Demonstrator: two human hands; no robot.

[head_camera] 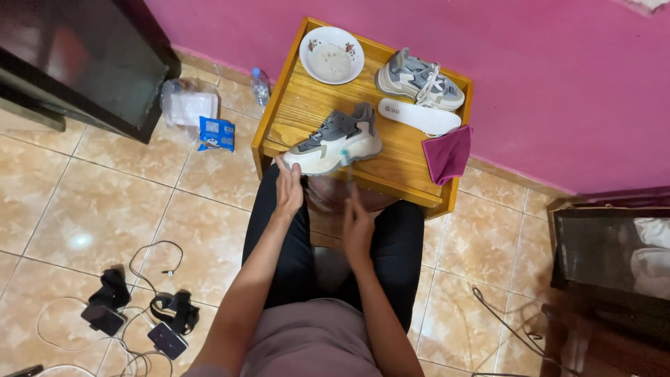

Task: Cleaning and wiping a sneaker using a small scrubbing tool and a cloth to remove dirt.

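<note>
A grey and cream sneaker (336, 142) lies on its side near the front edge of a small wooden table (300, 112). My left hand (288, 187) is just below the shoe's toe, fingers apart, fingertips at the table's front edge. My right hand (358, 222) hangs lower over my lap, fingers loosely spread, holding nothing I can make out. A second sneaker (420, 79) stands at the table's back right, with a white insole (419, 116) in front of it.
A white bowl (332, 54) sits at the table's back left; a magenta cloth (447, 153) drapes over the right edge. A water bottle (259, 85), a blue packet (216, 132) and a plastic bag (187, 105) lie on the tiled floor left. Cables and two devices (166, 338) lie lower left.
</note>
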